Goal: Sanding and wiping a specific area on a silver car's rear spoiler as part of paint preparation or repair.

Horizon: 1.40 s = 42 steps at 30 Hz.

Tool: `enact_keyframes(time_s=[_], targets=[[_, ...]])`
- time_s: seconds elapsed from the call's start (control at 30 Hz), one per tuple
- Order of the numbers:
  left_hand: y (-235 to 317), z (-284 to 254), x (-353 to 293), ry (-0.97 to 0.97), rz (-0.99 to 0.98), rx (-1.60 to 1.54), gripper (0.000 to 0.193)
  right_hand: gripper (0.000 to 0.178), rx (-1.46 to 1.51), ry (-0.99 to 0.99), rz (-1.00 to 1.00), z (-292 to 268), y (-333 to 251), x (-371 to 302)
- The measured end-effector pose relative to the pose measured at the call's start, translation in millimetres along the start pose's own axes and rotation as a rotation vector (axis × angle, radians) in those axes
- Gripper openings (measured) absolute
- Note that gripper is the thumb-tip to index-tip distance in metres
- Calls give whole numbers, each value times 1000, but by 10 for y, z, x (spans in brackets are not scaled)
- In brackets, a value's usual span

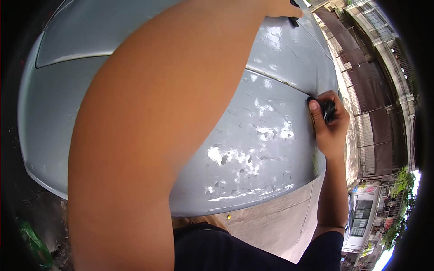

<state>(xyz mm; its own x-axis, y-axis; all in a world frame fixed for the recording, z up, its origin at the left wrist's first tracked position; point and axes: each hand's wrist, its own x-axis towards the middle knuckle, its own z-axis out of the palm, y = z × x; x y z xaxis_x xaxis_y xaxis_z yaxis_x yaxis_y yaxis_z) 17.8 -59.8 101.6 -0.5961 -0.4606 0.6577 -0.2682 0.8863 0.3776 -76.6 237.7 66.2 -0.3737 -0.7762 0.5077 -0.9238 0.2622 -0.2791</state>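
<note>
A wet, pale grey-blue car panel (271,149) spreads out below me, dotted with water drops and bright reflections. At its right edge, beside a panel seam, my right hand (333,128) is closed around a dark, glossy black object (328,110); its exact kind is not clear. My left arm reaches across the picture and covers much of the car. At the top edge, my left hand (282,8) is partly cut off, with its fingers curled at another small black object (294,21) over the car surface.
Pale concrete ground (275,221) lies below the car's near edge. A small yellow thing (229,217) is on it. At the lower left, a green plastic-looking item (34,244) rests on dark ground. Buildings with railings (377,113) and green plants (402,185) stand to the right.
</note>
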Motion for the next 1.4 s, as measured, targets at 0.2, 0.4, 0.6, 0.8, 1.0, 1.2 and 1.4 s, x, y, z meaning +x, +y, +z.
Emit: enact_keyframes(time_s=[0.2,0.4,0.6,0.8,1.0,1.2,1.4], targets=[[-189,-22,-73,-14,50,-38,65,20,-9,-67,-423,525,-711,303],[-74,103,92,37,252,-70,50,23,55,27,46,164,-224,101],[-168,-91,-72,32,419,11,43,20,26,-46,-393,432,-816,-197],[290,226,-319,-54,659,-74,44,24,-31,-19,-130,259,-488,-621],[319,95,-619,-218,606,-171,42,23,-21,-14,-57,277,-527,-575],[279,-84,-803,-82,453,-145,43,29,34,32,77,322,-422,-362],[-105,-55,-585,254,58,54,54,28,-7,87,-205,745,-841,118]])
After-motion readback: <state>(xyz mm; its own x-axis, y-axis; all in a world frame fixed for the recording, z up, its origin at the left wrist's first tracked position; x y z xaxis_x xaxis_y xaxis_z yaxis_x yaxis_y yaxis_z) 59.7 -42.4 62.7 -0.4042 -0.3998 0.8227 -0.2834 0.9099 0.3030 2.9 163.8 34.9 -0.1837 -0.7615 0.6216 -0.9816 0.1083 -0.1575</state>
